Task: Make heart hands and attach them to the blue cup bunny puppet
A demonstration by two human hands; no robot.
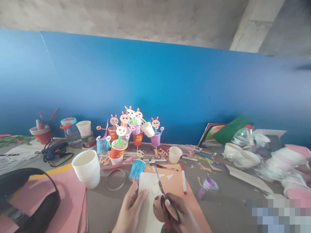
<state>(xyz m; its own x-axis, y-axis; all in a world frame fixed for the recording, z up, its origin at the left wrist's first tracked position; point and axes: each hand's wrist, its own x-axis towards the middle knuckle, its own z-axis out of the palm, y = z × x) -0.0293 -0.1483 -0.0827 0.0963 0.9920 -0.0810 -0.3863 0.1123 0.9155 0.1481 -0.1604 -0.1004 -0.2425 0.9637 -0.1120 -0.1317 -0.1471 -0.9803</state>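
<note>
Okay, I see my left hand [131, 200] pinching white paper [149, 210], right hand [182, 210] curled around scissors [162, 189]; drawn circles [155, 189] lie just left of the forward-pointing blades (blade gap unclear).

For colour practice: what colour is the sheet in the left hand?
The sheet is white, clearest in the head view.

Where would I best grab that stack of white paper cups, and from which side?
Probably around the lower outer wall of the stack of white paper cups, from the near side: it stands upright, narrows below its wide open rim, and its near wall shows unblocked.
</note>
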